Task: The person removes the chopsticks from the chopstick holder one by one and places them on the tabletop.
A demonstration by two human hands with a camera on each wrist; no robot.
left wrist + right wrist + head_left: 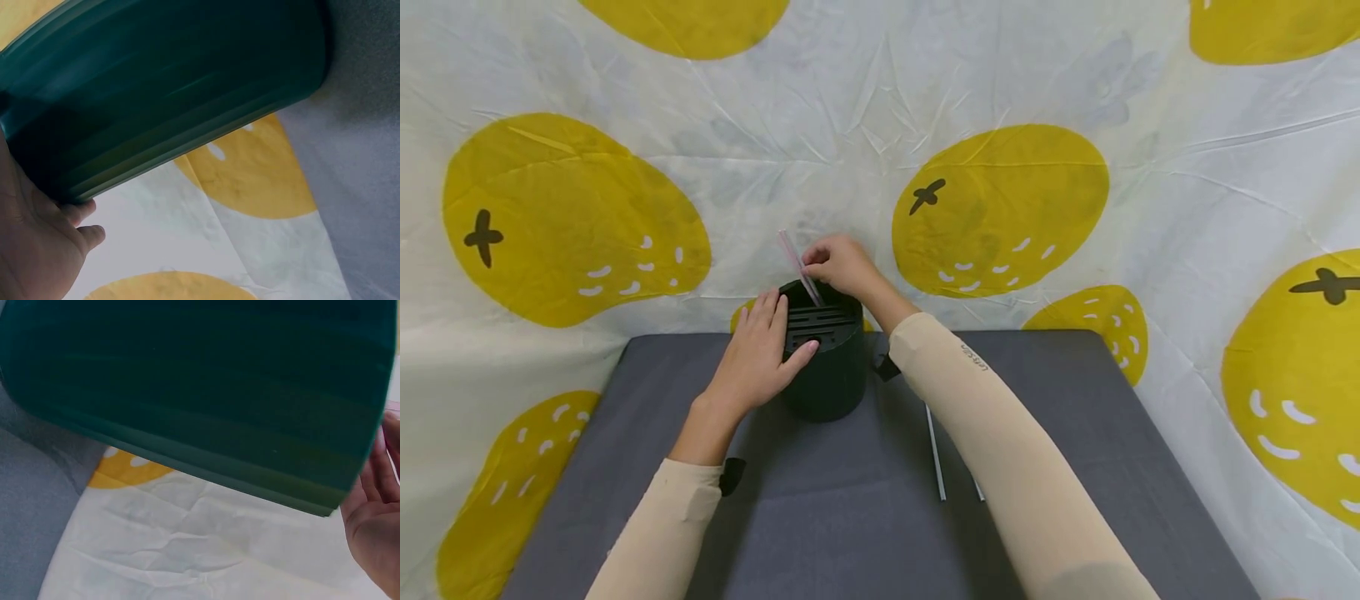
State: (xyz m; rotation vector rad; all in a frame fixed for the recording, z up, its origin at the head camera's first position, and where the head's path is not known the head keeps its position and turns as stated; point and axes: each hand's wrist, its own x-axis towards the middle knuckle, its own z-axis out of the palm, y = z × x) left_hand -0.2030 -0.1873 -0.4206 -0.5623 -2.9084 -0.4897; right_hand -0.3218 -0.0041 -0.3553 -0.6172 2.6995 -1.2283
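A dark green round holder (825, 379) with a black slotted insert (817, 320) in its top stands near the back of the table. My left hand (762, 350) rests against its left side. The left fingers look straight and the thumb lies over the front rim. In the left wrist view, fingertips (92, 234) show past the holder's wall. At the holder's back opening, my right hand (842, 265) pinches a thin pinkish stick (792, 250), which leans with its lower end inside. Whether it is one stick or two side by side, I cannot tell.
Two thin pale sticks lie on the grey table (835, 517): one stick (936, 454) stands out beside my right forearm, and the other stick (979, 490) is mostly hidden under that sleeve. Behind the table hangs a white cloth (842, 125) with yellow fruit prints.
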